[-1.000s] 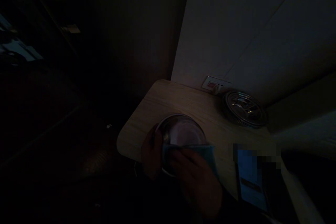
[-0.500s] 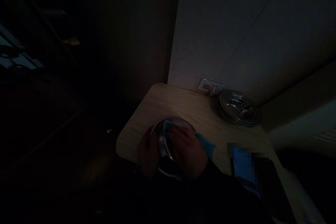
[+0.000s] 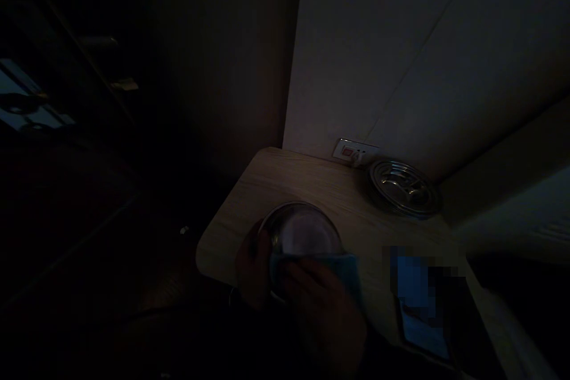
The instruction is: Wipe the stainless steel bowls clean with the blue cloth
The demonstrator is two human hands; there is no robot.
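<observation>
The scene is very dark. A round steel plate (image 3: 303,231) sits at the near edge of a light wooden table (image 3: 289,181). My left hand (image 3: 252,264) grips the plate's left rim, fingers curled round it. My right hand (image 3: 323,303) presses a blue cloth (image 3: 342,264) against the near part of the plate, its fingers closed on the cloth. The far half of the plate shows bare and shiny.
A stack of steel plates (image 3: 403,187) stands at the back right of the table by the wall. A wall socket (image 3: 354,151) sits just left of it. A blue, blurred flat object (image 3: 416,294) lies at the table's right. Dark floor is to the left.
My right hand with the cloth has slid from the middle of the plate back to its near edge, uncovering the plate's surface. The left hand kept its hold on the rim.
</observation>
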